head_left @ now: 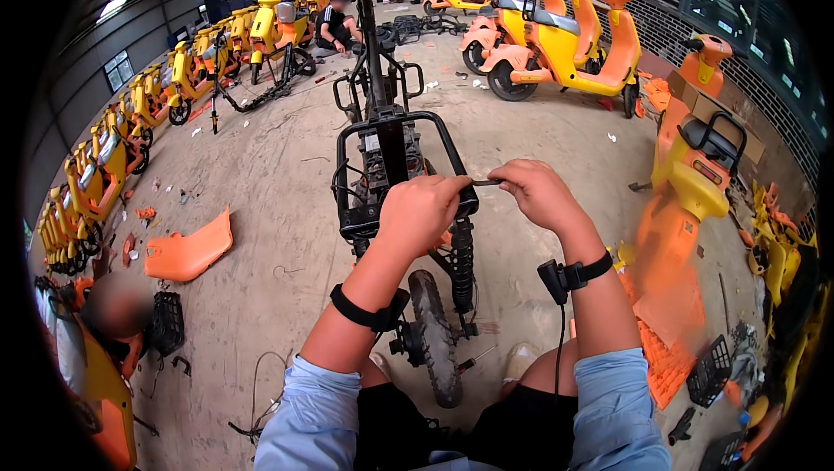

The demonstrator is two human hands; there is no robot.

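A concrete workshop floor (261, 167) stretches ahead of you, lined with yellow-orange scooters (556, 36). Directly before you stands a stripped black scooter frame (391, 158), its long axis running away from you. Your left hand (421, 210) is closed on its rear rail; your right hand (539, 193) pinches a thin dark tool (485, 182) lying crosswise between them.

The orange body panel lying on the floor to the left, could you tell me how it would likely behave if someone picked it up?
The orange body panel looks like a thin curved plastic shell, so it is probably light for its size. Thin moulded walls would likely flex a little rather than flop. Resting on the concrete floor on its curve, it may rock or slide if pushed.
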